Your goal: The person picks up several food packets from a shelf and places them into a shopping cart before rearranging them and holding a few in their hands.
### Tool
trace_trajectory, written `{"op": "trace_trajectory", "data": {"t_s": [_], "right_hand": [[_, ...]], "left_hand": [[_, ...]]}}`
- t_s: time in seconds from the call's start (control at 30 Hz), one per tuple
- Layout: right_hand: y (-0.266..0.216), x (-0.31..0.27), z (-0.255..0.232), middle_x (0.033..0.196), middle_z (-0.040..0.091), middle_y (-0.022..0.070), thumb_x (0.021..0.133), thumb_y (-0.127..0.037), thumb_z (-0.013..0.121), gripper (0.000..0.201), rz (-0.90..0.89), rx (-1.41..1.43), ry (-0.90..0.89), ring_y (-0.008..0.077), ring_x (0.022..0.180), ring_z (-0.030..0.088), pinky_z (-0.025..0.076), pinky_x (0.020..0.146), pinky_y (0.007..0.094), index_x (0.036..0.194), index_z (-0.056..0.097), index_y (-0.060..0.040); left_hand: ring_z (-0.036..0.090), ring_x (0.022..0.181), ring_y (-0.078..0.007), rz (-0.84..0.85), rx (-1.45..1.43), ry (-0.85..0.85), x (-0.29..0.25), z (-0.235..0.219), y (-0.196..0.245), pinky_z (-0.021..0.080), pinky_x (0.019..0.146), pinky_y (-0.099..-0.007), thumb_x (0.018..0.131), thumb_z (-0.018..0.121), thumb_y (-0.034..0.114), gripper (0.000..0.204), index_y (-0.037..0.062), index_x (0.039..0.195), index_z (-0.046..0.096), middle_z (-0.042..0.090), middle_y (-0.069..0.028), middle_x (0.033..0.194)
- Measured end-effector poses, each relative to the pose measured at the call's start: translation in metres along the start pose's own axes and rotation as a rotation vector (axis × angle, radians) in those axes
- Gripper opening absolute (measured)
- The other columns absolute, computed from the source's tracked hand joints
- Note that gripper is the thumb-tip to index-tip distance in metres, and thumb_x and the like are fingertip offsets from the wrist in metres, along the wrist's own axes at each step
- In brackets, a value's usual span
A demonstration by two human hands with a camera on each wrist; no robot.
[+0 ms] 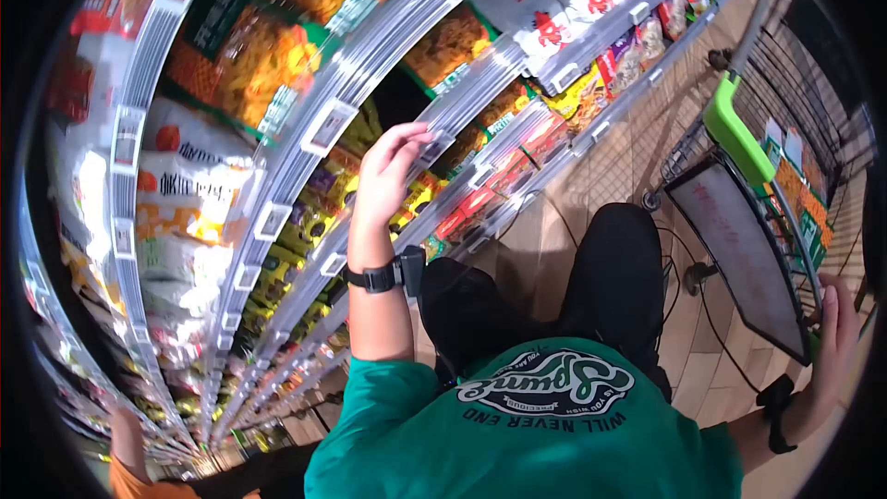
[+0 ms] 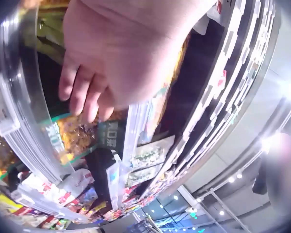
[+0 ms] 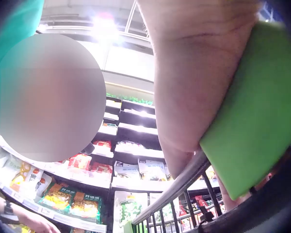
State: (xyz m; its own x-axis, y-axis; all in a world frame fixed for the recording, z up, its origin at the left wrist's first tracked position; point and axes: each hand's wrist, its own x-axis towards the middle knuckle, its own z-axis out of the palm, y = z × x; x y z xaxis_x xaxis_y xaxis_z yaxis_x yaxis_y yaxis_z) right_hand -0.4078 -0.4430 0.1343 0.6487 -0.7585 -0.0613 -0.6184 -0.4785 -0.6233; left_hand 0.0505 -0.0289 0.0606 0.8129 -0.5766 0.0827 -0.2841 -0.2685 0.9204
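My left hand (image 1: pixel 393 171) is raised in front of the shelf rails, its fingers loosely bent and holding nothing. In the left wrist view its fingertips overlap a shelf of green-edged snack bags (image 2: pixel 80 133). Below the hand in the head view lie yellow packets (image 1: pixel 319 189). Far to the right, my right hand (image 1: pixel 839 319) grips the shopping cart's handle beside a framed sign panel (image 1: pixel 739 254). The right wrist view shows that palm over the dark cart rail (image 3: pixel 177 189), against a green handle piece (image 3: pixel 262 111); most of its fingers are hidden.
Large snack bags (image 1: pixel 254 65) and white bags (image 1: pixel 189 176) fill the left shelves. The cart basket holds orange-and-green packs (image 1: pixel 804 194). A black cable (image 1: pixel 716 337) hangs near the cart. At lower left appears another person's orange sleeve (image 1: pixel 152 488).
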Motion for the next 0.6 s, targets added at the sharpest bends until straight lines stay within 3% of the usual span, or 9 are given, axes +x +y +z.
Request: {"op": "trace_trajectory", "data": {"t_s": [0.07,0.1,0.2,0.27,0.3,0.33,0.37,0.47,0.6], "right_hand": [[-0.001,-0.005,-0.006,0.097,0.060,0.0069,0.101,-0.030,0.044,0.035,0.056,0.030,-0.058,0.0118,0.079,0.053,0.044,0.069,0.0253,0.109,0.061,-0.0007],[-0.006,-0.010,-0.005,0.097,0.060,0.0070,0.100,-0.031,0.044,0.035,0.089,-0.034,0.005,0.0124,0.080,0.054,0.044,0.071,0.0256,0.110,0.061,-0.0014],[0.005,-0.020,-0.002,0.105,0.060,0.0069,0.100,-0.033,0.045,0.035,0.172,-0.039,0.017,0.0131,0.085,0.054,0.044,0.077,0.0266,0.117,0.059,-0.0051],[0.015,-0.026,0.002,0.113,0.058,0.0053,0.100,-0.034,0.045,0.037,0.042,-0.094,0.162,0.0121,0.089,0.053,0.043,0.078,0.0256,0.122,0.057,-0.0071],[-0.041,-0.018,-0.003,0.070,0.053,0.0016,0.097,-0.023,0.053,0.033,-0.068,0.040,0.013,0.0087,0.061,0.043,0.035,0.054,0.0230,0.112,0.061,0.0056],[-0.039,-0.018,-0.005,0.070,0.053,0.0016,0.097,-0.023,0.053,0.033,-0.056,0.048,0.005,0.0087,0.061,0.043,0.035,0.054,0.0230,0.112,0.061,0.0056],[-0.036,-0.019,-0.007,0.070,0.052,0.0010,0.097,-0.022,0.054,0.032,-0.073,0.034,0.003,0.0080,0.061,0.043,0.034,0.053,0.0223,0.111,0.062,0.0057],[-0.032,-0.024,-0.009,0.069,0.052,0.0000,0.097,-0.022,0.054,0.032,-0.084,0.005,0.012,0.0070,0.060,0.042,0.033,0.052,0.0212,0.110,0.062,0.0061],[-0.028,-0.029,-0.011,0.067,0.051,0.0003,0.097,-0.021,0.054,0.030,-0.057,0.035,0.030,0.0071,0.059,0.041,0.032,0.051,0.0217,0.110,0.061,0.0054]], "left_hand": [[0.060,0.092,-0.0118,-0.061,0.050,0.179,0.010,-0.005,-0.010,0.048,0.079,-0.0250,0.093,0.049,0.005,0.027,-0.0015,0.117,0.060,0.066,-0.0076,0.105],[0.061,0.086,-0.0121,-0.183,0.064,0.386,0.018,0.002,0.006,0.050,0.070,-0.0248,0.093,0.051,0.012,0.028,-0.0006,0.116,0.061,0.066,-0.0074,0.101],[0.060,0.079,-0.0103,-0.218,0.154,0.398,0.062,-0.025,0.003,0.046,0.058,-0.0231,0.093,0.053,0.018,0.027,0.0054,0.114,0.063,0.067,-0.0054,0.097],[0.062,0.089,-0.0156,-0.260,0.222,0.329,0.086,-0.027,0.013,0.050,0.070,-0.0279,0.094,0.052,0.021,0.031,0.0058,0.119,0.060,0.066,-0.0091,0.109],[0.059,0.100,-0.0202,-0.299,0.134,0.317,0.098,-0.032,0.001,0.048,0.080,-0.0334,0.094,0.051,0.023,0.035,0.0065,0.125,0.056,0.062,-0.0118,0.118],[0.057,0.111,-0.0249,-0.336,0.046,0.306,0.112,-0.040,-0.019,0.047,0.090,-0.0390,0.095,0.050,0.026,0.039,0.0071,0.130,0.052,0.058,-0.0144,0.127],[0.045,0.127,-0.0317,-0.393,-0.163,0.316,0.129,-0.058,-0.049,0.036,0.104,-0.0470,0.096,0.048,0.030,0.046,0.0088,0.137,0.043,0.048,-0.0164,0.138],[0.043,0.128,-0.0297,-0.366,-0.405,0.402,0.134,-0.076,-0.073,0.036,0.102,-0.0473,0.095,0.050,0.031,0.047,0.0103,0.137,0.044,0.048,-0.0136,0.138],[0.048,0.120,-0.0266,-0.214,0.243,0.577,0.136,-0.096,-0.075,0.039,0.098,-0.0438,0.094,0.051,0.032,0.046,0.0091,0.134,0.049,0.052,-0.0124,0.133]]}}
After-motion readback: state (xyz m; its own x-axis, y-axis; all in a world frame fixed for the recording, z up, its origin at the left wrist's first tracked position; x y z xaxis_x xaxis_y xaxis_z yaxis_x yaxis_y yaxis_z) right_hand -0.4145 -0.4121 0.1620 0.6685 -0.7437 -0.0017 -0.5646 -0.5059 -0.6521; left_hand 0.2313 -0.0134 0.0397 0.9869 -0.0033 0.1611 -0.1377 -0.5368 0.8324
